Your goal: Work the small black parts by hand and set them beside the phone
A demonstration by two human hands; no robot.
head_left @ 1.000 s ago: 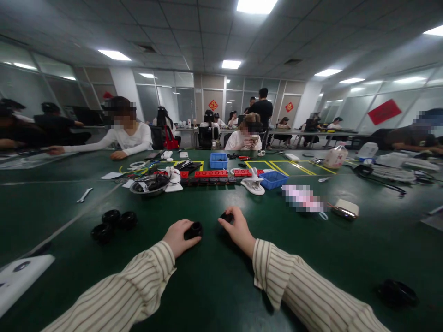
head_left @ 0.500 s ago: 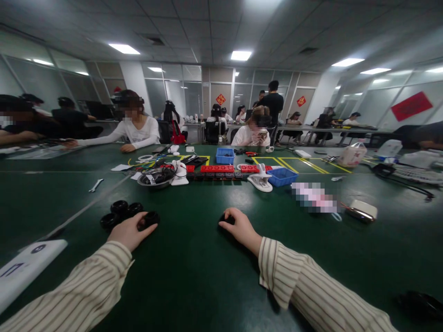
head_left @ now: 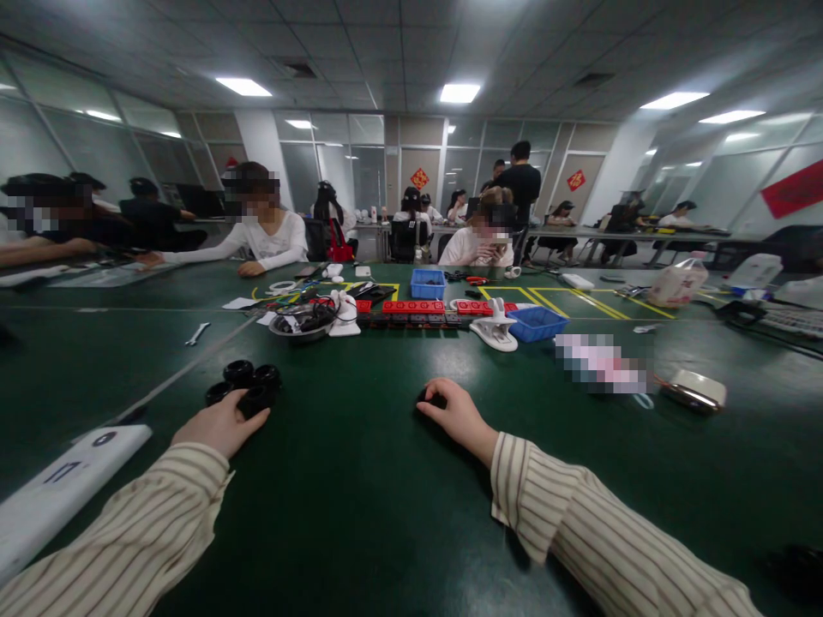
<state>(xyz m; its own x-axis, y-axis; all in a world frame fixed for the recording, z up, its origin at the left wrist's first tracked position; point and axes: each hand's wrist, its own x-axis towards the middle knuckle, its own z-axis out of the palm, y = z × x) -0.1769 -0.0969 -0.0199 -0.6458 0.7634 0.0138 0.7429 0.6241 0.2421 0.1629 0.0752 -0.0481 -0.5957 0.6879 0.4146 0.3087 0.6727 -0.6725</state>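
Note:
My left hand (head_left: 222,424) rests on the green table (head_left: 360,497) and grips a small black round part (head_left: 255,400) at the near side of a cluster of similar black round parts (head_left: 248,374). Further right, my right hand (head_left: 456,416) lies on the table with its fingers curled over another small black part (head_left: 430,398), which is mostly hidden under them. Both arms wear striped sleeves.
A white device (head_left: 57,488) lies at the near left. Behind are a metal bowl of cables (head_left: 302,324), red and black blocks (head_left: 415,310), two blue bins (head_left: 537,324), a white clamp (head_left: 495,330) and a wrench (head_left: 196,334). Other people sit across the table.
My left hand carried its black part leftward, from beside my right hand to the cluster of black parts. My right hand stayed on its part. The view turned slightly left.

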